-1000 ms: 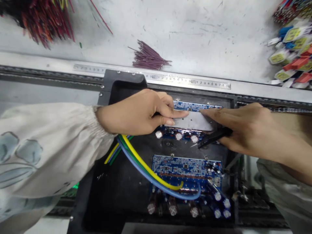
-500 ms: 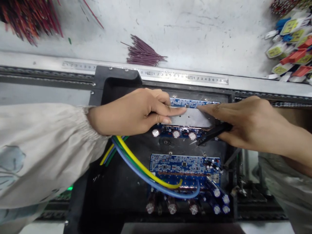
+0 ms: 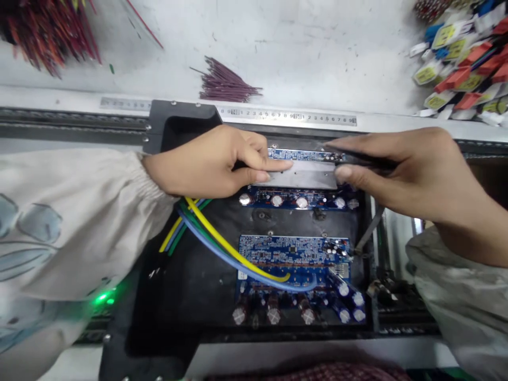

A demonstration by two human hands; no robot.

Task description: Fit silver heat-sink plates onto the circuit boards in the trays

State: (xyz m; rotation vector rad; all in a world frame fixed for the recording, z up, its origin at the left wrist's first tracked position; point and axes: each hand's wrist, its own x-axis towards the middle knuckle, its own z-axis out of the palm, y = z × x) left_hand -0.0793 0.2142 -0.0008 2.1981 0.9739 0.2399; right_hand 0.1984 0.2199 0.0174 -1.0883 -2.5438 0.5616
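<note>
My left hand [image 3: 214, 161] rests on the far blue circuit board [image 3: 301, 154], its forefinger and thumb pressed together on the left end of a flat metal plate [image 3: 307, 175]. Yellow, green and blue wires [image 3: 210, 235] run from under that hand down to the near blue circuit board [image 3: 293, 254]. My right hand [image 3: 400, 164] comes in from the right, forefinger stretched over the far board's top edge and thumb on the plate's right end. It grips a thin black tool [image 3: 369, 161] along the board's far edge. Both boards lie in a black fixture [image 3: 178, 286].
A steel ruler [image 3: 286, 115] runs along the conveyor rail behind the fixture. On the white bench lie a bundle of purple wires [image 3: 224, 84], red wires [image 3: 47, 32] at top left, and a heap of red, blue and yellow components [image 3: 462, 69] at right. A green light [image 3: 102, 299] glows lower left.
My right hand has lifted from below the plate to its far edge, carrying the black tool upward. The capacitors under the plate now show. My left hand has stayed put.
</note>
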